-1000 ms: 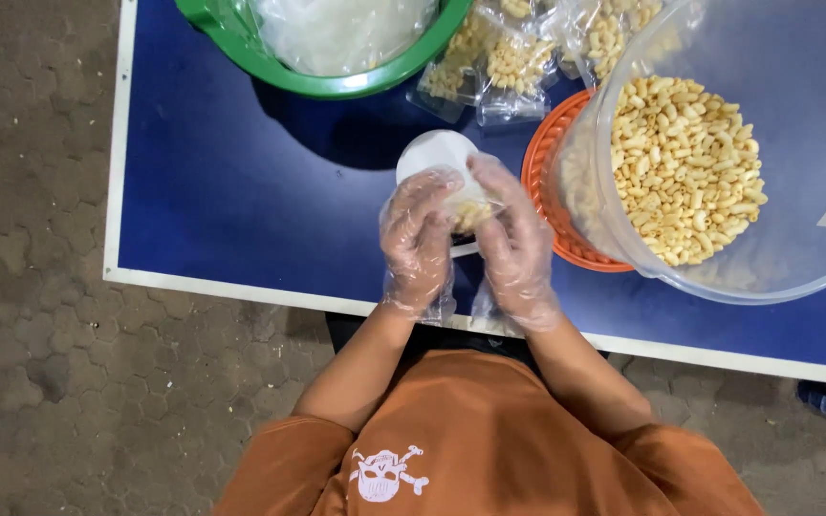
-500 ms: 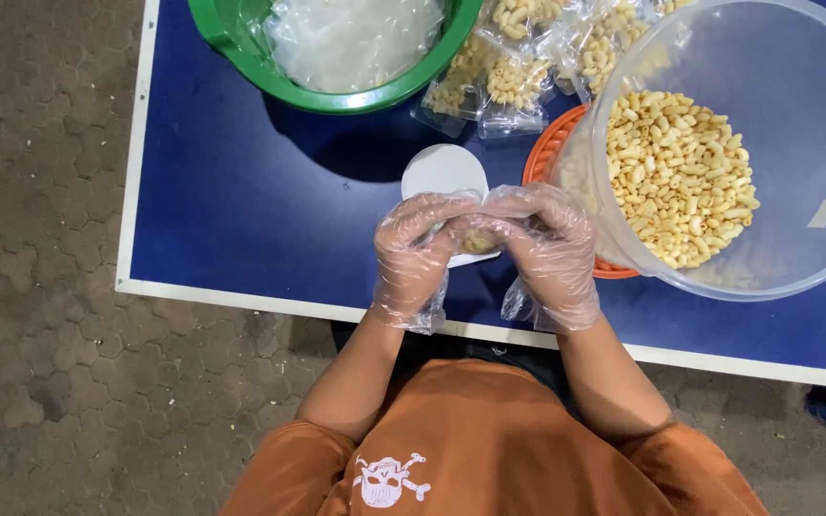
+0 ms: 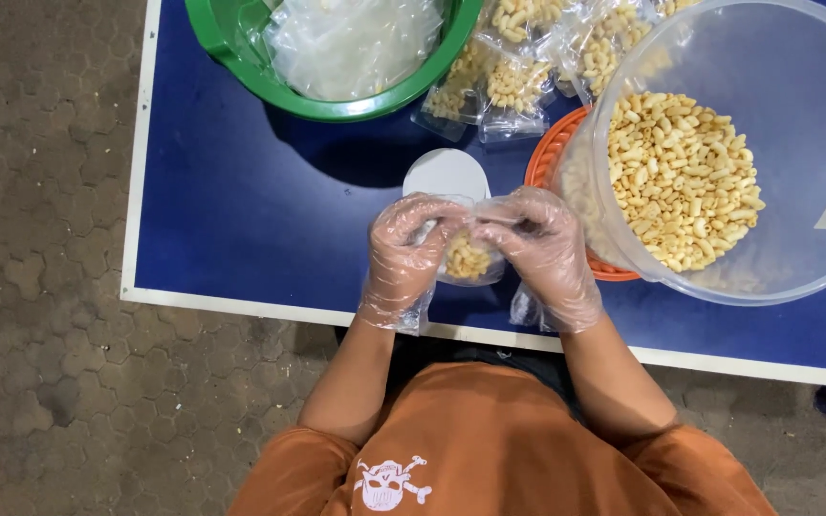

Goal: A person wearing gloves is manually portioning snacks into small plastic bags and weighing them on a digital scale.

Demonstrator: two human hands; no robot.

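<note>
Two hands, both in clear plastic gloves, meet over the near edge of the blue table (image 3: 241,210). Left hand (image 3: 403,250) and right hand (image 3: 545,250) each pinch the top of one small clear bag (image 3: 468,256), fingers closed on the film; the bag hangs between them, its bottom holding a small clump of yellow puffed snacks. It sits just above the table, near the middle of the near edge.

Count on the table:
- One white round lid or cup (image 3: 445,174), just behind the hands, partly hidden by the fingers; which of the two it is, hard to say from this angle.
- One green bowl (image 3: 241,59) at the far edge, left of centre, filled with empty clear bags (image 3: 351,43).
- One big clear tub (image 3: 795,143) at the right, tilted toward the person, about a third full of loose snacks (image 3: 685,186).
- One orange tray (image 3: 552,158) under the tub, only its left rim showing.
- Filled bags (image 3: 513,86) in a heap at the far edge between bowl and tub; at least four visible, the rest cut off by the frame.

The tub's wall stands close beside the right hand. Paved floor (image 3: 40,287) on the left.
</note>
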